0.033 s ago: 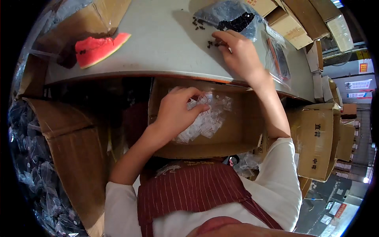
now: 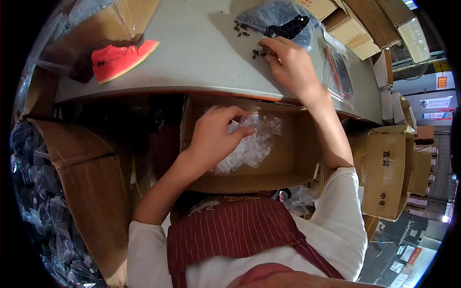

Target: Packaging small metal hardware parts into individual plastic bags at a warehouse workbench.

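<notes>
Inside an open cardboard box (image 2: 293,139), a heap of small clear plastic bags (image 2: 257,151) lies. My left hand (image 2: 216,132) is over this heap, its thumb and forefinger curled round a small clear bag (image 2: 246,118). On the grey table (image 2: 201,53), my right hand (image 2: 294,65) has its fingertips pinched together at a small black part (image 2: 265,52). Loose black pieces (image 2: 241,30) are scattered beside that hand. Just beyond it, a large clear bag (image 2: 259,18) lies open with a pile of black parts (image 2: 290,28) in it.
A bitten watermelon slice (image 2: 122,62) rests at the table's left. Flat packaged items (image 2: 340,72) lie to the right, near stacked cartons (image 2: 353,36). Another carton (image 2: 384,173) stands at my right. Many filled clear bags (image 2: 48,206) sit at far left, beside a cardboard flap (image 2: 91,187).
</notes>
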`<state>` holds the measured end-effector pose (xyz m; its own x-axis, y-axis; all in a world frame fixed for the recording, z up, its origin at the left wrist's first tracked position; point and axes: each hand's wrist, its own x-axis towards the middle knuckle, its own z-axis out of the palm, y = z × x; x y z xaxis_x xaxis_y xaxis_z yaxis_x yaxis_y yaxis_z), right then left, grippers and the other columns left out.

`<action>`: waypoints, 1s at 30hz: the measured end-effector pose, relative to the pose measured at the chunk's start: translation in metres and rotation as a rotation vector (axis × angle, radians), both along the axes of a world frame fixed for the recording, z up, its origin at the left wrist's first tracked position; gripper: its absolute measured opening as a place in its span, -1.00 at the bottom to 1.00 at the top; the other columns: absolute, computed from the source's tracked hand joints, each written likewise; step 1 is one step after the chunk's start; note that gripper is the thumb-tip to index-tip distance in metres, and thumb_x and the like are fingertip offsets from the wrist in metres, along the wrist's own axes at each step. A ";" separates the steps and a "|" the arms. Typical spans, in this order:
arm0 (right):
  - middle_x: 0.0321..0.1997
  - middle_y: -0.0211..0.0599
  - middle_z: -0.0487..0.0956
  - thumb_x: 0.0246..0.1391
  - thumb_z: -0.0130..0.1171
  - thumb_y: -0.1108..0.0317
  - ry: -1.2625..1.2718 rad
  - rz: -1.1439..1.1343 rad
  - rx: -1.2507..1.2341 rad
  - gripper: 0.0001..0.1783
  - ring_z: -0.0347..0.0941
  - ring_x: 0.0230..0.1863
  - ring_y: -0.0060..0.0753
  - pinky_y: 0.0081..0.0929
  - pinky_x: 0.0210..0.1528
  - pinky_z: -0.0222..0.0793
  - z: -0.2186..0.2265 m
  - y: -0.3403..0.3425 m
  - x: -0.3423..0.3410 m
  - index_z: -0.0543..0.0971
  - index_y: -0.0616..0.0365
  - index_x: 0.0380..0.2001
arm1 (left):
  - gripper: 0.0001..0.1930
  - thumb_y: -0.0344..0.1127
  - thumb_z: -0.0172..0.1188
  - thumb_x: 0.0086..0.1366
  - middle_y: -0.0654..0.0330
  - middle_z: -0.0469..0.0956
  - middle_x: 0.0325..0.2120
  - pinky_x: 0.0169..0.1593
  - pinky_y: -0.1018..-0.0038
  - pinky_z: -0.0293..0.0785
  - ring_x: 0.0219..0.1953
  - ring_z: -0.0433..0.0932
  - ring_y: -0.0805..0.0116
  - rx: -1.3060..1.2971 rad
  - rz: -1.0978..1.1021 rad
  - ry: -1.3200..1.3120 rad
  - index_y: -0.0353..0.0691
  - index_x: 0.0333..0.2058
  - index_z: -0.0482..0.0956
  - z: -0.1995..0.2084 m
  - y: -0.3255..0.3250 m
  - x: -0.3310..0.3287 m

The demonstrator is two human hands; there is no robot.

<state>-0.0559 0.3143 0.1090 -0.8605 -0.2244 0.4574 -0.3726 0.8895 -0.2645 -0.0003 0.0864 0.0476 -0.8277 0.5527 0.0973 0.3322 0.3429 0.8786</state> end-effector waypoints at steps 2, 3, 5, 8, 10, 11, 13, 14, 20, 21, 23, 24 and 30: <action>-0.28 0.00 0.58 -0.04 0.14 0.59 0.028 -0.010 0.034 -0.74 0.53 -0.19 0.17 -0.07 -0.13 0.48 -0.002 -0.003 0.001 0.60 0.22 -0.22 | -0.64 -0.22 0.47 0.08 0.00 0.62 -0.26 -0.09 0.32 0.54 -0.21 0.62 0.13 -0.007 -0.013 0.032 -0.21 -0.16 0.67 0.001 0.000 -0.001; -0.29 -0.03 0.59 -0.03 0.16 0.58 0.054 -0.019 0.067 -0.78 0.54 -0.21 0.15 -0.09 -0.17 0.49 -0.002 -0.003 0.001 0.60 0.21 -0.25 | -0.64 -0.22 0.47 0.08 0.00 0.62 -0.26 -0.09 0.32 0.54 -0.21 0.62 0.13 -0.007 -0.013 0.032 -0.21 -0.16 0.67 0.000 0.000 -0.001; -0.31 -0.05 0.59 -0.04 0.16 0.58 0.078 -0.018 0.085 -0.79 0.54 -0.22 0.13 -0.10 -0.19 0.50 -0.005 -0.003 0.001 0.61 0.20 -0.27 | -0.65 -0.23 0.46 0.08 0.01 0.62 -0.24 -0.07 0.32 0.53 -0.18 0.61 0.12 0.017 -0.007 0.045 -0.21 -0.16 0.67 -0.003 0.000 0.000; -0.34 -0.07 0.59 -0.04 0.17 0.58 0.121 -0.016 0.101 -0.82 0.55 -0.24 0.10 -0.15 -0.21 0.51 -0.007 -0.001 0.004 0.64 0.19 -0.31 | -0.66 -0.23 0.46 0.08 0.02 0.63 -0.22 -0.05 0.32 0.53 -0.17 0.61 0.11 0.019 -0.011 0.078 -0.21 -0.17 0.66 -0.005 0.001 0.000; -0.36 -0.07 0.59 -0.04 0.18 0.58 0.137 -0.009 0.098 -0.84 0.56 -0.25 0.09 -0.17 -0.22 0.51 -0.007 0.001 0.006 0.65 0.19 -0.34 | -0.66 -0.24 0.46 0.09 0.03 0.63 -0.22 -0.05 0.33 0.53 -0.17 0.61 0.11 0.027 0.009 0.072 -0.22 -0.17 0.66 -0.003 0.001 0.001; -0.35 -0.05 0.61 -0.05 0.20 0.57 0.095 -0.021 0.012 -0.82 0.56 -0.26 0.09 -0.22 -0.22 0.51 -0.005 0.003 0.008 0.67 0.17 -0.33 | -0.67 -0.25 0.46 0.09 0.04 0.63 -0.22 -0.05 0.33 0.53 -0.17 0.61 0.11 0.036 0.027 0.067 -0.22 -0.18 0.66 -0.002 0.001 0.001; -0.32 -0.27 0.68 0.06 0.30 0.50 -0.011 0.000 -0.174 -0.84 0.56 -0.36 -0.38 -0.49 -0.26 0.46 -0.007 0.017 0.010 0.70 0.14 -0.24 | -0.68 -0.27 0.46 0.09 0.05 0.63 -0.22 -0.04 0.34 0.53 -0.16 0.61 0.12 0.071 0.039 0.072 -0.22 -0.18 0.66 0.002 0.001 0.002; -0.32 -0.27 0.68 0.06 0.30 0.50 -0.015 0.000 -0.175 -0.84 0.56 -0.36 -0.38 -0.49 -0.26 0.46 -0.006 0.022 0.014 0.70 0.14 -0.24 | -0.69 -0.29 0.46 0.10 0.06 0.64 -0.22 -0.03 0.36 0.53 -0.14 0.61 0.13 0.106 0.049 0.079 -0.23 -0.19 0.66 0.003 0.001 0.002; -0.30 -0.34 0.66 0.08 0.38 0.44 -0.793 0.124 -1.044 -0.86 0.54 -0.31 -0.56 -0.57 -0.26 0.50 0.024 0.006 0.056 0.70 0.24 -0.28 | -0.69 -0.35 0.47 0.10 0.14 0.65 -0.17 0.04 0.42 0.51 -0.08 0.61 0.30 0.279 0.030 0.117 -0.25 -0.17 0.64 0.014 0.001 0.005; -0.31 -0.33 0.68 0.11 0.36 0.45 -0.794 0.181 -1.030 -0.85 0.56 -0.33 -0.59 -0.57 -0.26 0.54 0.023 0.006 0.059 0.71 0.25 -0.24 | -0.66 -0.36 0.48 0.09 0.15 0.65 -0.17 0.04 0.43 0.50 -0.09 0.61 0.34 0.311 0.013 0.150 -0.27 -0.16 0.63 0.016 0.001 0.004; -0.30 -0.33 0.68 0.11 0.35 0.45 -0.816 0.198 -1.040 -0.85 0.57 -0.33 -0.58 -0.57 -0.26 0.54 0.025 0.002 0.068 0.71 0.25 -0.24 | -0.66 -0.37 0.48 0.08 0.15 0.65 -0.17 0.04 0.43 0.50 -0.10 0.61 0.33 0.335 0.024 0.181 -0.28 -0.16 0.63 0.018 0.003 0.008; -0.29 -0.32 0.69 0.12 0.35 0.46 -0.829 0.227 -1.041 -0.86 0.57 -0.32 -0.58 -0.57 -0.25 0.55 0.026 0.000 0.071 0.72 0.24 -0.24 | -0.66 -0.38 0.48 0.08 0.14 0.64 -0.17 0.04 0.43 0.51 -0.10 0.61 0.33 0.363 0.038 0.227 -0.29 -0.16 0.63 0.019 0.004 0.008; -0.24 -0.32 0.71 0.16 0.28 0.53 -0.786 0.262 -0.886 -0.85 0.59 -0.28 -0.61 -0.62 -0.23 0.54 0.032 -0.002 0.082 0.72 0.23 -0.20 | -0.69 -0.33 0.49 0.03 0.10 0.63 -0.24 -0.05 0.32 0.52 -0.16 0.60 0.13 0.402 0.064 0.226 -0.25 -0.25 0.62 0.020 0.011 0.013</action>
<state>0.0259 0.3120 0.1406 -0.9477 -0.3076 -0.0858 0.0212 0.2074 -0.9780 0.0126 0.0971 0.0678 -0.7924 0.3828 0.4750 0.5200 0.0165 0.8540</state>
